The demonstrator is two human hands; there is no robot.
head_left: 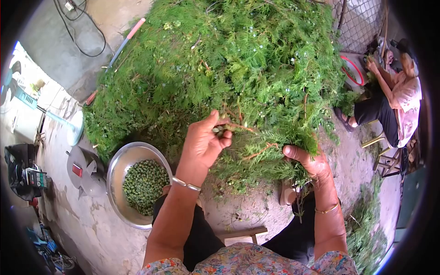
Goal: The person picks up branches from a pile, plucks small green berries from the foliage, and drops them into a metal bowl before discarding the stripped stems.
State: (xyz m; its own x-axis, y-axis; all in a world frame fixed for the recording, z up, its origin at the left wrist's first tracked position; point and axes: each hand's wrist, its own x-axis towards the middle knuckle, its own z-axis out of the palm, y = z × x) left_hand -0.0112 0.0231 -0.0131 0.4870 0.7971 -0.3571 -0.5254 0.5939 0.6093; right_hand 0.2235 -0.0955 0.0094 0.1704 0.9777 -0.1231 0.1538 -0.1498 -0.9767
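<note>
Both arms reach forward, each with a thin bangle at the wrist. The left hand (pixel 204 140) is lifted, its thumb and fingers pinched together. The right hand (pixel 308 161) is lower, palm down, fingers curled in a grip.

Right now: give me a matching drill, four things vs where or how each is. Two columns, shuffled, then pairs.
Column 1
1. left hand
2. right hand
3. metal bowl
4. other person

Column 2
A. seated at the far right
B. on the floor at the left, holding small green bits
C. pinching a twig at the pile's near edge
D. gripping a bunch of green sprigs

Pairs: 1-C, 2-D, 3-B, 4-A
</note>
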